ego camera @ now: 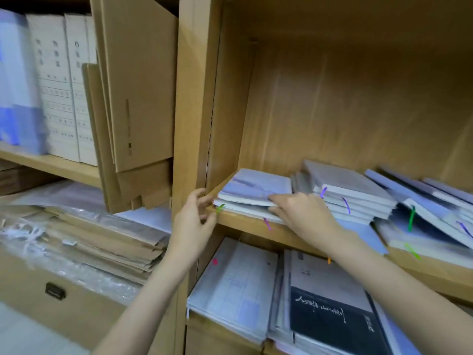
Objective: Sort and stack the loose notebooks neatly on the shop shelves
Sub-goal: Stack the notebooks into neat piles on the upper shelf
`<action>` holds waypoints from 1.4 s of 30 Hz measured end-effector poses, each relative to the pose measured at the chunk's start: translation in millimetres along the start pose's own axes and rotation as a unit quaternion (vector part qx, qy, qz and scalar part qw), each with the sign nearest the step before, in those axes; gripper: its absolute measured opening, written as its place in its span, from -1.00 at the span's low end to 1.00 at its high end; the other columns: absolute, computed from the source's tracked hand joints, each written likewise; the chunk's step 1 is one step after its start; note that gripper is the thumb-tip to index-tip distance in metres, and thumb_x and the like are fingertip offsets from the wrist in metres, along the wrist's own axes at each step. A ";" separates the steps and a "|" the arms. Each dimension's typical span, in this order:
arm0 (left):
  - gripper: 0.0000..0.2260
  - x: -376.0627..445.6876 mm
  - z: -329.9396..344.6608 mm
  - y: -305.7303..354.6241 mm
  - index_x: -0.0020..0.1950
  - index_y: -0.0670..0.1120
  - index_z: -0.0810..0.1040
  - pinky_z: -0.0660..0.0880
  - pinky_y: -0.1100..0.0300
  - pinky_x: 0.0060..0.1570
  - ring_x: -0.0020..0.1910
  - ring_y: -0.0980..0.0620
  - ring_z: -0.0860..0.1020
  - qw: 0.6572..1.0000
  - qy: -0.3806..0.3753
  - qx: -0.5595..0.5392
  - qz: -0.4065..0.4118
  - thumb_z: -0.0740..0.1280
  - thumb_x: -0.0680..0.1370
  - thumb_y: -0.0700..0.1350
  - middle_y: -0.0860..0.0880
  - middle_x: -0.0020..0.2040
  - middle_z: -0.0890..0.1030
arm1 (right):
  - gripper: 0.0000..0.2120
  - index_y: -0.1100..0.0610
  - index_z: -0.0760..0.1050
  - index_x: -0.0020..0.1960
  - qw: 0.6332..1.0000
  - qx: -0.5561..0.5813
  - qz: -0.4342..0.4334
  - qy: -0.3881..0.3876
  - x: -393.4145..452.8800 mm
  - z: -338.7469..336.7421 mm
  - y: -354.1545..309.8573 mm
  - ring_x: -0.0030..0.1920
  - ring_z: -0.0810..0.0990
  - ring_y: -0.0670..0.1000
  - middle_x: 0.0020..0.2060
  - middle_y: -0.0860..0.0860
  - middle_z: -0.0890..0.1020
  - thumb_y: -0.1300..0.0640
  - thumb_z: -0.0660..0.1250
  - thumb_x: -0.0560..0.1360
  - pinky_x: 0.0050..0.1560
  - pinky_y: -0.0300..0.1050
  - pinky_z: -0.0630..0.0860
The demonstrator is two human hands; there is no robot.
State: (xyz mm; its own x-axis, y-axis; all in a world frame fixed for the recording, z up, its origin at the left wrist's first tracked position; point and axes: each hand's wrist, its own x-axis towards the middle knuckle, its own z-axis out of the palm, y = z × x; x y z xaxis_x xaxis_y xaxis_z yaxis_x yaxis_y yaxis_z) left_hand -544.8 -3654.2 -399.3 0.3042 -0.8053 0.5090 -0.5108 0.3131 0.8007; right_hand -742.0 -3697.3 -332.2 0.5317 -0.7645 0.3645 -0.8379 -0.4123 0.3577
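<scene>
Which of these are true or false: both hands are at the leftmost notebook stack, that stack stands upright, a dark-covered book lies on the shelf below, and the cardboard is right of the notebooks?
1. Both hands are at the leftmost stack. True: the left hand is at its left corner, the right hand on its front edge.
2. That stack stands upright. False: it lies flat.
3. A dark-covered book lies on the lower shelf. True.
4. The flattened cardboard is right of the notebooks. False: it is to the left, in the neighbouring bay.
</scene>
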 end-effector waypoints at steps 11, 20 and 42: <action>-0.43 3.4 8.9 10.1 0.44 -0.04 0.22 0.36 0.10 0.18 0.20 -0.06 0.48 0.999 -0.014 0.042 -0.017 0.34 0.48 -0.26 0.07 0.22 0.56 | -0.64 0.10 0.40 0.28 0.980 0.194 -0.014 0.037 -19.1 10.9 6.4 0.18 0.49 0.08 0.16 0.05 0.54 -0.03 0.25 0.55 0.12 -0.09 0.39; -0.42 6.7 3.8 14.7 0.45 0.03 0.21 0.39 0.27 0.04 -0.10 0.21 0.54 0.999 -0.039 0.021 -0.005 0.27 0.49 -0.32 0.04 0.26 0.54 | -0.67 0.11 0.42 0.26 0.984 0.157 0.075 0.039 -27.3 1.4 4.1 0.16 0.47 0.11 0.10 0.06 0.56 0.09 0.29 0.51 0.03 -0.08 0.35; -0.61 5.8 26.1 38.1 0.31 -0.11 0.39 0.37 0.29 0.00 0.08 0.12 0.47 0.998 0.056 -0.010 0.037 0.25 0.50 -0.33 0.01 0.20 0.49 | -0.69 0.17 0.48 0.24 0.952 0.244 0.128 0.135 -31.6 -25.9 39.1 0.04 0.57 0.18 -0.06 0.18 0.64 0.23 0.28 0.49 0.03 0.00 0.47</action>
State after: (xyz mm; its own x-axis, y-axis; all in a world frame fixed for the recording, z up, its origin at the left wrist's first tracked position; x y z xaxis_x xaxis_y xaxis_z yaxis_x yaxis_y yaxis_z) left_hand -583.5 -3660.0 -374.1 0.3547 -0.7185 0.5983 -0.5187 0.3811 0.7653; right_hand -788.4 -3676.4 -307.5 0.2601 -0.7427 0.6170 -0.8661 -0.4619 -0.1910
